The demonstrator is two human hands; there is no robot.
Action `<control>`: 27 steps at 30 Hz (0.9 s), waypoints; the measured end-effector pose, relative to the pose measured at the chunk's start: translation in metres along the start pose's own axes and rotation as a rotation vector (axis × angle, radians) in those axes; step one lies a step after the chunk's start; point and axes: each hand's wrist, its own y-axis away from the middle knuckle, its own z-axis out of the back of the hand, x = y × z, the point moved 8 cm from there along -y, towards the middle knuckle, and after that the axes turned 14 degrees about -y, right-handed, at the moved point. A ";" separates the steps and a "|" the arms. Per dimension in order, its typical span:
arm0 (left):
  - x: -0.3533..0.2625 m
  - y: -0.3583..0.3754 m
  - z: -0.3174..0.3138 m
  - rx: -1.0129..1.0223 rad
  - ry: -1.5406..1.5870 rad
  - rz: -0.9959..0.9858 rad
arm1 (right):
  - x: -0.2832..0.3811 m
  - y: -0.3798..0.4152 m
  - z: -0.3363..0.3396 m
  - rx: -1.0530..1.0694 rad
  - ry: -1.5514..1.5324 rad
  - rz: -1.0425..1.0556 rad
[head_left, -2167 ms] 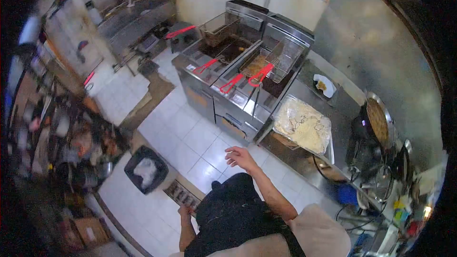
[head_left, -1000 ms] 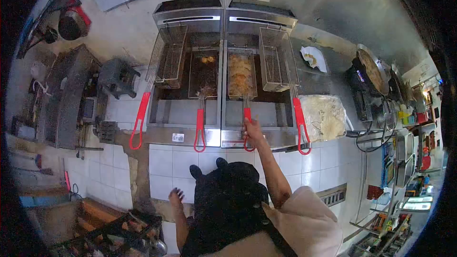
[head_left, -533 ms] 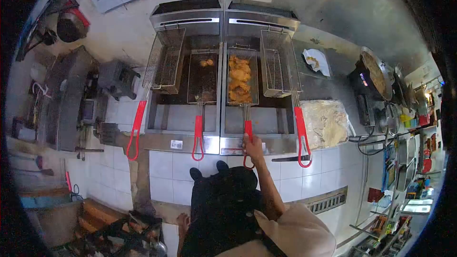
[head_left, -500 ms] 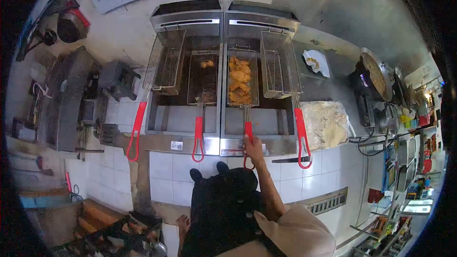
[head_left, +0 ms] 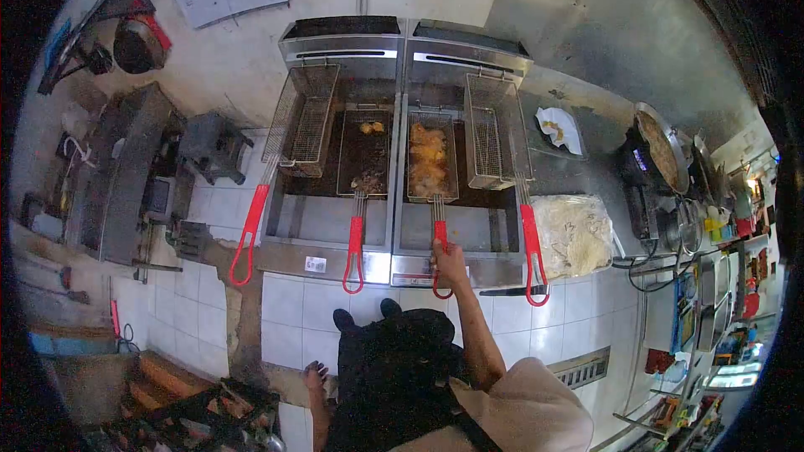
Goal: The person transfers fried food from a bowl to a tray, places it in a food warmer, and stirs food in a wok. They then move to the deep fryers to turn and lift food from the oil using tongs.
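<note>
My right hand (head_left: pixel 450 263) is closed around the red handle of a fryer basket (head_left: pixel 440 229) in the right-hand fryer (head_left: pixel 456 230). Golden-brown fried pieces (head_left: pixel 429 151) fill that basket, down in the oil, their lower part blurred by what looks like bubbling. Beside it, a second basket (head_left: pixel 363 151) sits in the left fryer with a few small pieces near its back end. My left hand (head_left: pixel 315 374) hangs low by my side, holding nothing, fingers slightly apart.
Two unloaded baskets rest raised at the outer sides, left basket (head_left: pixel 306 121) and right basket (head_left: pixel 490 134). Their red handles jut past the fryer front. A plastic bag of pale flour-like stuff (head_left: pixel 574 234), a paper-lined tray (head_left: pixel 559 130) and a large pan (head_left: pixel 657 146) stand rightward.
The held basket has gone down into the oil, and its fried pieces look less distinct. My right hand keeps its grip. The whole view has shifted slightly.
</note>
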 end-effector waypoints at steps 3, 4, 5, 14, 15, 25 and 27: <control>0.018 -0.006 -0.007 0.167 0.165 0.037 | 0.003 -0.010 0.003 0.028 0.047 0.058; 0.031 -0.005 -0.007 0.211 0.254 0.102 | 0.010 -0.007 0.002 0.020 0.014 0.022; 0.042 -0.002 -0.008 0.257 0.345 0.163 | 0.015 -0.002 0.000 0.013 -0.019 -0.015; 0.118 -0.020 -0.006 0.678 0.573 0.166 | 0.044 0.053 -0.005 0.059 -0.146 0.015; 0.117 -0.023 -0.004 0.587 0.504 0.185 | 0.042 0.054 -0.001 0.062 -0.069 0.060; 0.071 -0.049 -0.009 0.211 0.002 0.321 | 0.111 0.102 -0.009 0.093 -0.100 0.084; 0.059 -0.065 -0.012 0.123 -0.138 0.282 | 0.117 0.101 -0.012 0.109 -0.123 0.078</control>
